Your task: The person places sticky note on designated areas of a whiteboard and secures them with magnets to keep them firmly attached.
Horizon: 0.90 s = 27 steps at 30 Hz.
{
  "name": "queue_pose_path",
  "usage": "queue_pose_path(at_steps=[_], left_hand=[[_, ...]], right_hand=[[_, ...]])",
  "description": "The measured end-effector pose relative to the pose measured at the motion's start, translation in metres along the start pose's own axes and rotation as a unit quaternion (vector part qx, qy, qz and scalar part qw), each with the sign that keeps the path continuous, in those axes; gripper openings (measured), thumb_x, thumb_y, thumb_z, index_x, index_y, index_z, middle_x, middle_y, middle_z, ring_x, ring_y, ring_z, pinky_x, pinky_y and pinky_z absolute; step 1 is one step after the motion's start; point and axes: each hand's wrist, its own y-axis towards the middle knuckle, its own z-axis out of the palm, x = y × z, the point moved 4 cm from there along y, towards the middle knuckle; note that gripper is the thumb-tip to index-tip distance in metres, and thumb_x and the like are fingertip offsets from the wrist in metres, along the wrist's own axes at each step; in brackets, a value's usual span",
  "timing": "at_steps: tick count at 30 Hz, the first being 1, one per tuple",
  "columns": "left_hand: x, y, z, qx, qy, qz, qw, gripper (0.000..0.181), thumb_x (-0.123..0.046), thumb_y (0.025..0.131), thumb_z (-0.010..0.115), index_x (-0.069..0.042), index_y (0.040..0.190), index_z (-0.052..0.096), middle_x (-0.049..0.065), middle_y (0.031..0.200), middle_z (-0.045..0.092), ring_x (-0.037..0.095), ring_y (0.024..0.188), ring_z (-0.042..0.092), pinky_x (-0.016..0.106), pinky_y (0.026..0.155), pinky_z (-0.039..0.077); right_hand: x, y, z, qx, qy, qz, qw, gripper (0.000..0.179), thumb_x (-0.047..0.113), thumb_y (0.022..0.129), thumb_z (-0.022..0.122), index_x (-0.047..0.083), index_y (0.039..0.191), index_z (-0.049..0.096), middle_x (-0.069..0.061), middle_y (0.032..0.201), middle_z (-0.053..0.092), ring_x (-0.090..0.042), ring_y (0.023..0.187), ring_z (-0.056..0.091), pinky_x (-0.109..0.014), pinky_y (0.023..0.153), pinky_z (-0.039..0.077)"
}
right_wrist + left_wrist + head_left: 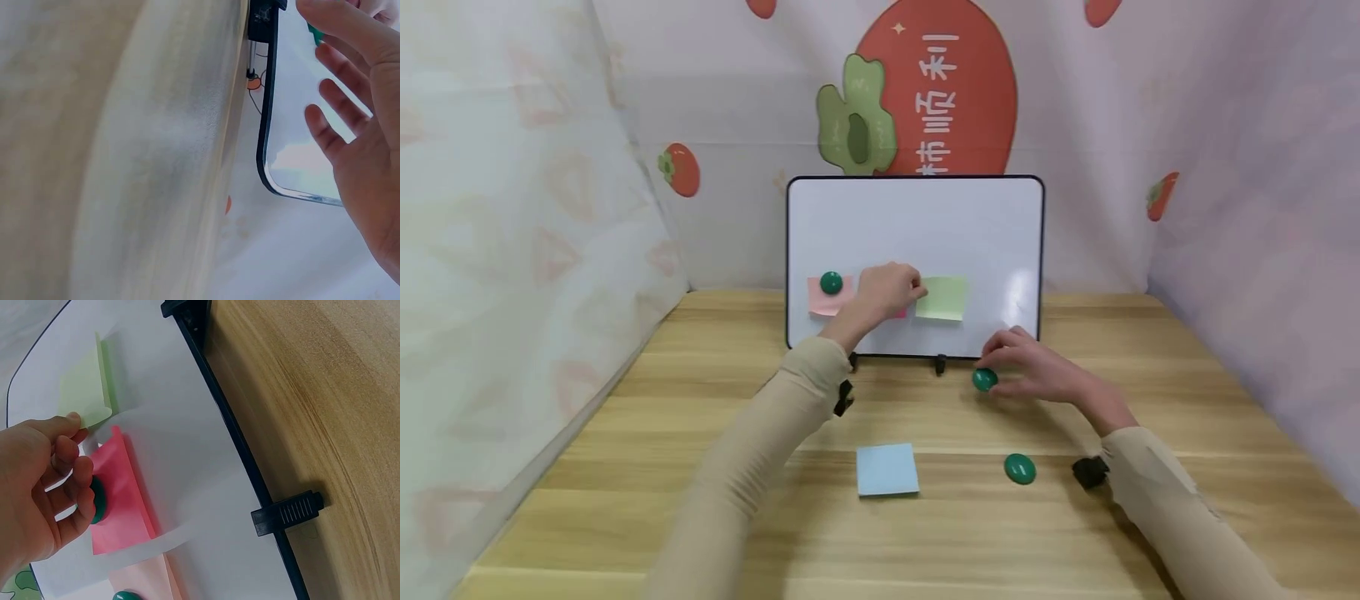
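Note:
At the whiteboard (pixel 917 225) my left hand (pixel 887 287) pinches the left edge of a light green sticky note (pixel 943 298). In the left wrist view, thumb and finger are at the corner of that note (pixel 84 394). Behind the other curled fingers, a bright pink sticky note (pixel 122 494) is on the board under a partly hidden green magnet (pixel 99 500). My right hand (pixel 1033 367) holds a round green magnet (pixel 985 380) between thumb and fingers, just in front of the board's lower right part. The right wrist view shows only a sliver of it.
A paler pink sticky note (pixel 822 302) is on the board's left under a green magnet (pixel 831 282). On the wooden table (pixel 955 542) lie a blue sticky note pad (pixel 887 470) and another green magnet (pixel 1020 468). Black feet (pixel 940 365) support the board.

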Motion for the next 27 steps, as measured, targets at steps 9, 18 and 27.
queue_pose_path(at_steps=[9,18,27], left_hand=[[0.005,-0.004,0.003,-0.003,-0.014,0.000,0.9999,0.027,-0.039,0.100,0.057,-0.018,0.104,0.074,-0.003,0.096,0.074,0.013,0.075,0.060,0.032,0.064,0.048],[-0.004,-0.002,0.002,-0.005,-0.013,-0.005,0.9999,0.027,-0.038,0.100,0.056,-0.017,0.103,0.074,-0.003,0.091,0.072,0.012,0.072,0.058,0.030,0.061,0.045],[-0.004,-0.001,0.001,0.005,-0.011,-0.015,0.9998,0.027,-0.039,0.100,0.057,-0.018,0.100,0.073,-0.004,0.088,0.070,0.013,0.071,0.057,0.030,0.060,0.043]], right_hand=[[0.008,0.027,-0.015,-0.126,-0.078,0.000,0.9889,0.037,0.013,0.076,0.087,0.007,0.110,0.075,-0.009,0.116,0.061,-0.027,0.110,0.044,-0.047,0.089,0.044],[0.008,0.059,-0.033,-0.197,-0.118,-0.017,0.9731,0.038,0.013,0.076,0.086,0.005,0.112,0.074,-0.014,0.115,0.061,-0.032,0.109,0.046,-0.048,0.088,0.045],[0.010,0.091,-0.043,-0.211,-0.138,-0.009,0.9677,0.036,0.017,0.080,0.084,0.006,0.113,0.074,-0.011,0.117,0.059,-0.031,0.112,0.044,-0.046,0.093,0.046]])
